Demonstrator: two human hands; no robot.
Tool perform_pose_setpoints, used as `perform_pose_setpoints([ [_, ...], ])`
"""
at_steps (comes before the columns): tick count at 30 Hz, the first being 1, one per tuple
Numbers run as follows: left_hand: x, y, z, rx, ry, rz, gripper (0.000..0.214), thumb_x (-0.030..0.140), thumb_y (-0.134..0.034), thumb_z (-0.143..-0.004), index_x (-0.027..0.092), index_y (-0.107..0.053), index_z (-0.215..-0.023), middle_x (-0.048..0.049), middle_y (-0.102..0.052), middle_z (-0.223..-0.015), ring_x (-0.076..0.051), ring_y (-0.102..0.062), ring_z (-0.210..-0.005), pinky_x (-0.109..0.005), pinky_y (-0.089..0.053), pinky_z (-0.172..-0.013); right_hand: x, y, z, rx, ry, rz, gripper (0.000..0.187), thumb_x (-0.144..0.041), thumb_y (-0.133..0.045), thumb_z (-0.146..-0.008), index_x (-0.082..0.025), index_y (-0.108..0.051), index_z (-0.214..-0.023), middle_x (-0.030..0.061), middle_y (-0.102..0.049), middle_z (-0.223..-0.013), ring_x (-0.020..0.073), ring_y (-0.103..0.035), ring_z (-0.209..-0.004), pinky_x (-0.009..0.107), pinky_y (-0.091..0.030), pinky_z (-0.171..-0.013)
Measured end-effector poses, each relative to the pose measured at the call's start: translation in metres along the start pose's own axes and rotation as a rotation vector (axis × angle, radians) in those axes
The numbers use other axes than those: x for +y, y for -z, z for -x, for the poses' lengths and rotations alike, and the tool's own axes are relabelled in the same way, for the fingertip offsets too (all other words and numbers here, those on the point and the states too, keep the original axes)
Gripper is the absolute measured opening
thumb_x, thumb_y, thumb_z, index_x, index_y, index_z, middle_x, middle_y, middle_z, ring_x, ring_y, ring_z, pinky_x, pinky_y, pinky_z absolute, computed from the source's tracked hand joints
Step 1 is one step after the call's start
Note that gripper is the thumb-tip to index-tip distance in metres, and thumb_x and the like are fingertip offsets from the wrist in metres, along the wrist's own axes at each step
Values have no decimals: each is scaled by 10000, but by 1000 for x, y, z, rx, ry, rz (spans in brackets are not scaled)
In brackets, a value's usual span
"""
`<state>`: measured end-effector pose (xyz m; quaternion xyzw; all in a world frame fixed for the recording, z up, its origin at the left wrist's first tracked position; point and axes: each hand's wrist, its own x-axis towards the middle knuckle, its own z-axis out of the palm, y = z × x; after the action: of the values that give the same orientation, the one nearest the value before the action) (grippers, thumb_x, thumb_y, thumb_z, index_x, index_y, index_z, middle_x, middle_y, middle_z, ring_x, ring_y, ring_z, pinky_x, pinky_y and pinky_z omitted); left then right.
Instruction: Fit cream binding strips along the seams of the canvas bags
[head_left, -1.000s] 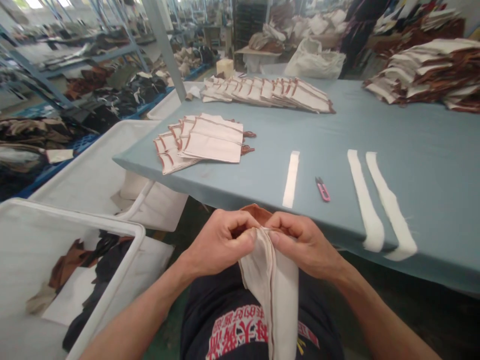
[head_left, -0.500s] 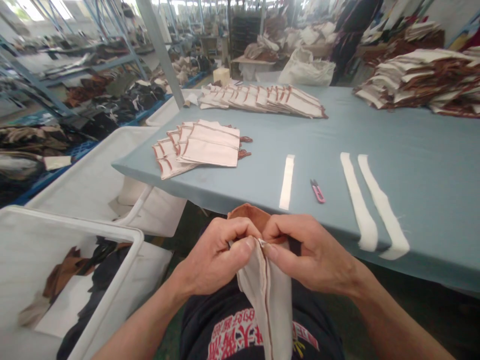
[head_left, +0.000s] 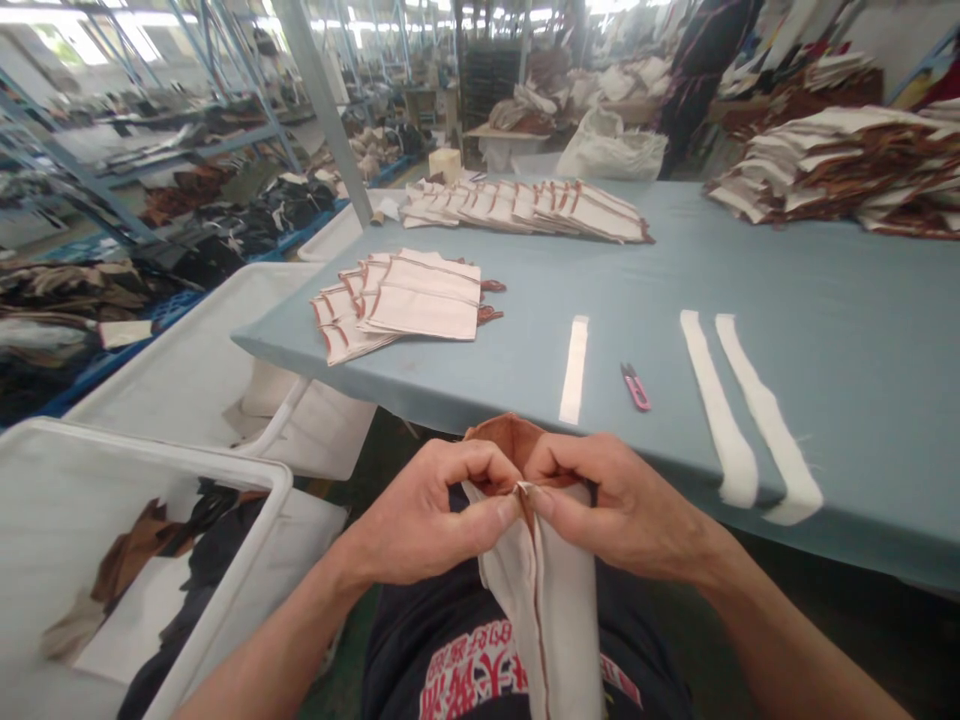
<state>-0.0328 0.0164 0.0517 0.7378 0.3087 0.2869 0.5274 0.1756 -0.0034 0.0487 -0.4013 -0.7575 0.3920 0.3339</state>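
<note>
Cream fabric [head_left: 568,590] hangs below left hand [head_left: 442,515] and right hand [head_left: 619,510], both pinching it.

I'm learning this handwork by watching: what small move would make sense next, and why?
Probably ease the pinched edges slightly apart: the left hand and right hand grip the cream fabric piece close together at the top of its seam, where brown shows just below the pinch. The pink snips lie on the table, in neither hand.
</note>
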Motion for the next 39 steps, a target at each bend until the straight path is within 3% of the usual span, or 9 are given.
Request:
perform_pose_setpoints([
  [8,5,4,6,2,15,-84,124,84,-618,-867,133,-731,-857,25,-690,-739,-88,-600,-664,-165,-460,-640,0,2,-1,-18,9,-13,132,-229,-540,-868,-192,-525,-742,-48,-502,-672,96,-431,-595,221,-334,-546],
  [13,15,8,7,-44,-31,-136,125,114,-612,-909,133,-723,-856,23,-705,-751,-86,-602,-669,-166,-463,-652,-11,3,-1,55,57,109,93,-182,-574,-818,-194,-522,-743,-44,-541,-684,104,-476,-615,235,-360,-581],
  [19,11,18,7,-100,-103,-246,141,151,-590,-967,136,-720,-913,17,-728,-790,-80,-616,-671,-168,-446,-644,-2,-1,-2,1,36,88,99,-198,-601,-879,-195,-579,-782,-55,-574,-673,91,-496,-587,213,-368,-550],
  [25,1,9,8,71,-185,-659,130,79,-616,-894,125,-737,-898,-11,-743,-750,-122,-658,-636,-232,-429,-627,3,-10,-5,55,16,253,102,-160,-561,-889,-193,-657,-871,-13,-710,-773,126,-622,-666,242,-412,-638],
  [30,-9,2,7,161,-247,-788,174,85,-562,-866,115,-732,-856,-51,-751,-743,-161,-679,-628,-259,-432,-605,2,-12,-10,46,-3,281,146,-171,-535,-897,-199,-668,-845,1,-716,-764,137,-608,-648,257,-402,-627],
  [33,-6,4,4,159,-209,-683,193,94,-539,-841,126,-712,-761,-12,-685,-643,-117,-587,-546,-235,-391,-559,0,-14,-13,66,-5,223,141,-171,-520,-876,-201,-603,-766,-10,-651,-700,130,-548,-611,255,-374,-588],
  [39,9,10,-3,179,-10,-156,203,161,-504,-800,142,-626,-639,32,-578,-592,-79,-466,-524,-189,-363,-517,-3,-26,-16,195,11,40,159,-218,-500,-860,-217,-483,-703,-43,-520,-609,112,-439,-538,256,-327,-536],
])
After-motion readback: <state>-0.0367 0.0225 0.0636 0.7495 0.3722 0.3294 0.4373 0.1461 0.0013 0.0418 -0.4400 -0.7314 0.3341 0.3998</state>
